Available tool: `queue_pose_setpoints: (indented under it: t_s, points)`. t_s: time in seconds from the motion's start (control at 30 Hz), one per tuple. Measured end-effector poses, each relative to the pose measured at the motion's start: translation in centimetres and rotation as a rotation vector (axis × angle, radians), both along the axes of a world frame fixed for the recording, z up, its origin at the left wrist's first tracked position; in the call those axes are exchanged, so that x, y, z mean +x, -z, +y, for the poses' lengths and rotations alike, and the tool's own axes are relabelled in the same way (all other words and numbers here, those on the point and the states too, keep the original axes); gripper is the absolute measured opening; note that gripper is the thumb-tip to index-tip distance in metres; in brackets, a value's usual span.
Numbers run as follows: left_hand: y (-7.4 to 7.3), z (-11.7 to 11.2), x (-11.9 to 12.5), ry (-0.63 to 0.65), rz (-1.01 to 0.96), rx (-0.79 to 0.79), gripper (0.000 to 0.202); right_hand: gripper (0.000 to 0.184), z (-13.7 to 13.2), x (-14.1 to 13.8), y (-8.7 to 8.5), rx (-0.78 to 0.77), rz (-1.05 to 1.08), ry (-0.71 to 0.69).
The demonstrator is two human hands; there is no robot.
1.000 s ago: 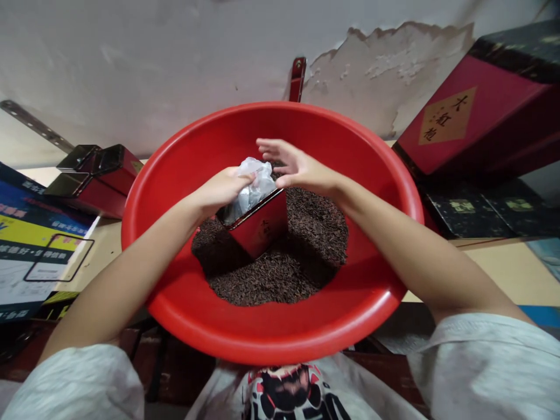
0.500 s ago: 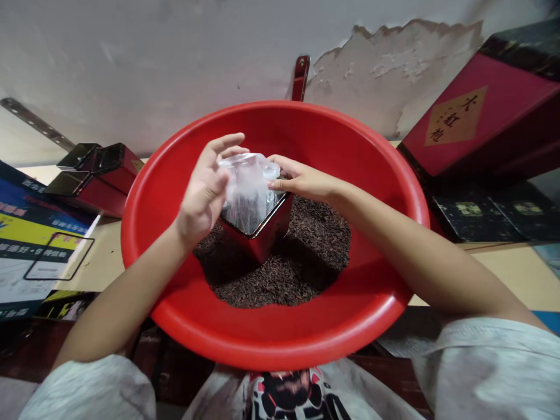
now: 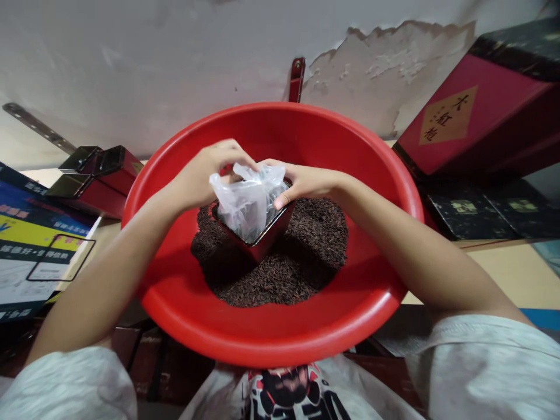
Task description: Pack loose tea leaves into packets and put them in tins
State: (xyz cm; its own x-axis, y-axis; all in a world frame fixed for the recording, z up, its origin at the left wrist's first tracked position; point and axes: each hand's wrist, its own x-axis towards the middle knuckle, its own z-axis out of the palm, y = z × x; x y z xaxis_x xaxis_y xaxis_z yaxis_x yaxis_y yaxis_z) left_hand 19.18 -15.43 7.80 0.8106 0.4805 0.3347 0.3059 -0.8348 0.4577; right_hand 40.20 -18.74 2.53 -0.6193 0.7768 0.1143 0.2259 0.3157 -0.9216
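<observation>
A clear plastic bag (image 3: 249,201) lines a red, square tea tin (image 3: 262,248), its crinkled mouth rising above the tin's dark rim. The tin sits tilted in dark loose tea leaves (image 3: 306,268), inside a big red plastic basin (image 3: 280,344). My left hand (image 3: 205,172) curls its fingers over the bag's far left edge; the fingertips are partly hidden by the plastic. From the other side my right hand (image 3: 301,181) holds the bag, thumb in front near the tin's right rim and fingers behind.
Tall red tins with dark ends (image 3: 472,116) stand at the right, beside dark tin lids (image 3: 464,207). Smaller red tins (image 3: 102,181) and a printed box (image 3: 35,251) are at the left. A wall with peeling plaster (image 3: 385,64) rises behind the basin.
My left hand has gone from raised, spread fingers to curling over the bag's edge. The bag's mouth is now lower and more crumpled. My right hand has closed further around its side.
</observation>
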Motion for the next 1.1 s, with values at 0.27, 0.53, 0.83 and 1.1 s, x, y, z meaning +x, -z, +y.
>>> queue_pose_setpoints:
  t_s: [0.27,0.53,0.83,1.1]
  points:
    - [-1.3,0.5,-0.2,-0.035,-0.741,-0.193,0.019,0.034,-0.3,-0.1,-0.3,-0.006,-0.081,0.048]
    - [-3.4,-0.1,-0.2,-0.235,0.43,-0.555,0.029,0.039,-0.4,-0.4,-0.2,0.038,-0.113,0.031]
    - [-4.6,-2.2,2.7,-0.459,0.052,-0.022,0.02,0.056,-0.9,-0.2,-0.4,0.026,-0.175,0.047]
    - [0.3,0.8,-3.4,-0.264,-0.57,-0.208,0.093,0.047,-0.1,-0.2,0.2,0.023,-0.131,0.116]
